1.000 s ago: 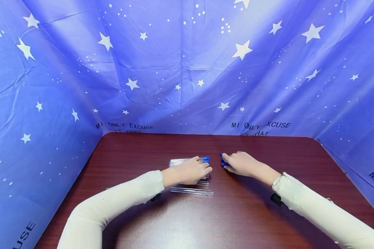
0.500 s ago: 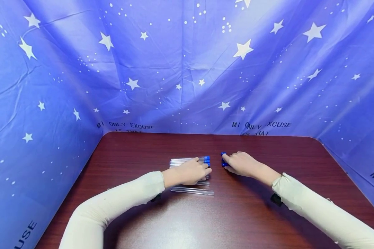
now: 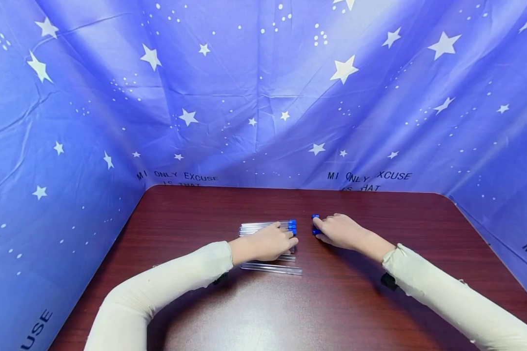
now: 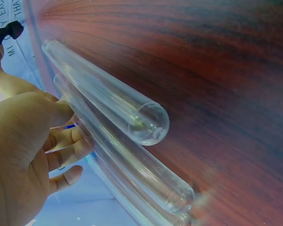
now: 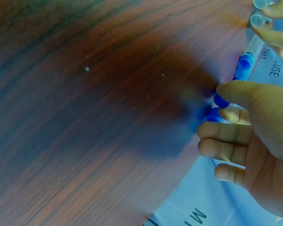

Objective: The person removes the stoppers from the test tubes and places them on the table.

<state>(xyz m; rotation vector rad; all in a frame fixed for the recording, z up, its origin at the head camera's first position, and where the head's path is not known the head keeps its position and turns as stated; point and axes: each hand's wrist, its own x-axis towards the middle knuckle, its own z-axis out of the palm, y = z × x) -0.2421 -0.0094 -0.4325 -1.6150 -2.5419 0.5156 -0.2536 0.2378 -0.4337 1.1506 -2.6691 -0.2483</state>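
Left hand (image 3: 270,242) seems to pinch an open tube (image 4: 120,147); right hand (image 3: 340,230) seems to pinch a blue cap (image 5: 220,100).
The tubes lie side by side near the middle of the table (image 3: 355,302)'s far edge, 3 capped tubes (image 3: 263,225) closest to it; the cap is just beyond their mouths, toward the right edge. Good capping likely needs the tube pinned near its mouth and the cap pushed on straight, without tilting.

a dark red wood-grain table (image 3: 342,302) has rounded far corners; a blue-violet curtain (image 3: 228,87) printed with white stars hangs beyond its far, left and right edges, black lettering (image 3: 187,176) low near both far corners.
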